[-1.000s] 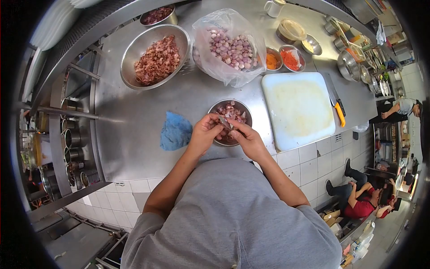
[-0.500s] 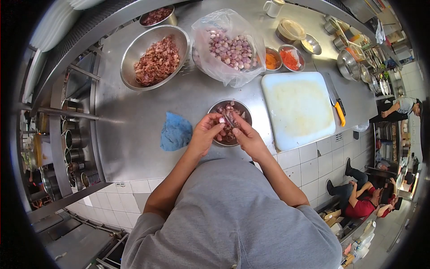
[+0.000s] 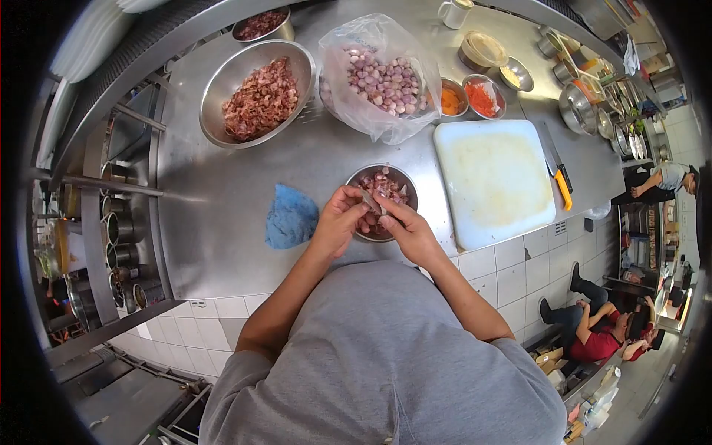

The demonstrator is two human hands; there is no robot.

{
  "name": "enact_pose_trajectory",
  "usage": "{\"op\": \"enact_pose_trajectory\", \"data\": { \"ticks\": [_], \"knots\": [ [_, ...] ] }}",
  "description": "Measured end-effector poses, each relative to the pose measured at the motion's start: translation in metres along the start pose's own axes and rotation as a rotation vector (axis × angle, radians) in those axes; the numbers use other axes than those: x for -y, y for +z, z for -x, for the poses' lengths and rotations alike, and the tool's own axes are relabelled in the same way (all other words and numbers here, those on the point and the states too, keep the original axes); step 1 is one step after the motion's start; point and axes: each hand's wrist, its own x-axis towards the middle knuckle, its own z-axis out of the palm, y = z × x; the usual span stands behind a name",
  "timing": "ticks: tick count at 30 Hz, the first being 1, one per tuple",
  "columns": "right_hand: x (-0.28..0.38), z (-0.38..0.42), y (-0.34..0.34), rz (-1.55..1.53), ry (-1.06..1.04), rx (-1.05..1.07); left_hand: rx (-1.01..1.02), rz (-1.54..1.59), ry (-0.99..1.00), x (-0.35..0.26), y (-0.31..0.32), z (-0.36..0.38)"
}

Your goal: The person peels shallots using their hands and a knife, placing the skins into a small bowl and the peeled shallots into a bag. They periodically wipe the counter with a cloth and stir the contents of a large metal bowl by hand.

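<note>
My left hand (image 3: 341, 219) is closed, its fingertips pinching a shallot that is mostly hidden now. My right hand (image 3: 408, 228) is closed around a small knife (image 3: 369, 201), whose short blade points toward the left fingers. Both hands meet over the near part of a small steel bowl (image 3: 414, 194). Reddish shallot skins and pieces (image 3: 386, 184) lie in that bowl. Left of the hands, a crumpled blue cloth (image 3: 291, 217) rests on the steel table (image 3: 215, 193).
Farther back stand a large steel bowl of skins (image 3: 259, 100) and a plastic bag of peeled shallots (image 3: 382, 81). To the right are a white cutting board (image 3: 493, 185) and a yellow-and-black-handled knife (image 3: 562, 185). Small bowls with orange food (image 3: 482, 98) stand behind the board. Other people sit at far right.
The knife blade has shifted left and turned against the left fingers. The pale shallot end seen earlier between those fingers is now covered. Both hands stay over the small bowl.
</note>
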Motion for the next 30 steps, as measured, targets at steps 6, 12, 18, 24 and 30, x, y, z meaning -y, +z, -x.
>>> {"op": "enact_pose_trajectory", "data": {
  "ticks": [6,12,18,24,30],
  "knots": [
    [0.009,-0.006,-0.008,-0.539,0.601,-0.011,0.019,0.085,-0.038,-0.001,0.0,0.0],
    [-0.006,-0.005,-0.001,-0.341,0.235,-0.072,-0.021,0.122,-0.078,-0.003,0.002,-0.004],
    [-0.004,-0.001,0.0,-0.231,0.111,-0.009,0.042,0.169,-0.041,0.001,0.002,-0.003],
    [0.0,-0.004,-0.008,-0.568,0.377,0.091,0.017,0.175,-0.066,-0.002,0.003,-0.002],
    [0.008,-0.004,-0.003,-0.533,0.394,0.02,-0.028,0.118,-0.11,0.002,-0.001,-0.003]
  ]
}}
